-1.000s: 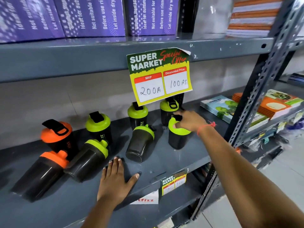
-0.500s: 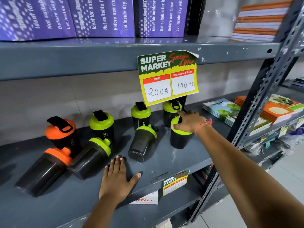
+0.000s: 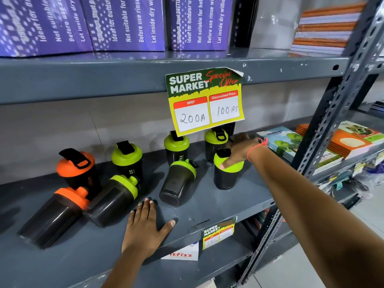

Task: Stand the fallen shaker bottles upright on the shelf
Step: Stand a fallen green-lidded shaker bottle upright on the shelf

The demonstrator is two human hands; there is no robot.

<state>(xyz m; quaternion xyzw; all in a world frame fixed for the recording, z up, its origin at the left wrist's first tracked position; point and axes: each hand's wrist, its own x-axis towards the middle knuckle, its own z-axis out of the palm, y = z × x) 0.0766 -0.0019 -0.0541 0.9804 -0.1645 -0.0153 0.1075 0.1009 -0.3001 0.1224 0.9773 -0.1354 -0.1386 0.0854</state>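
Note:
Black shaker bottles with green or orange lids stand and lie on the grey shelf [image 3: 218, 206]. My right hand [image 3: 239, 151] grips the green lid of an upright front bottle [image 3: 225, 176]. Three bottles lie tipped over: a green-lidded one [image 3: 176, 182] in the middle, another green-lidded one [image 3: 113, 200] to its left, and an orange-lidded one [image 3: 55, 215] at far left. Behind them stand an orange-lidded bottle [image 3: 78, 167] and three green-lidded ones [image 3: 127, 159] [image 3: 176, 147] [image 3: 215, 142]. My left hand [image 3: 146, 227] rests flat and spread on the shelf, in front of the fallen bottles.
A yellow price card [image 3: 205, 100] hangs from the upper shelf edge over the back bottles. Purple boxes [image 3: 124, 21] fill the shelf above. Stacked books [image 3: 282, 142] lie right of the bottles, beyond them a perforated upright post [image 3: 324, 125]. A smaller price tag [image 3: 218, 232] hangs on the shelf's front edge.
My right hand has shifted on the upright bottle's lid, thumb now pressed on the lid's front. The left hand stays flat on the shelf. The view moved slightly.

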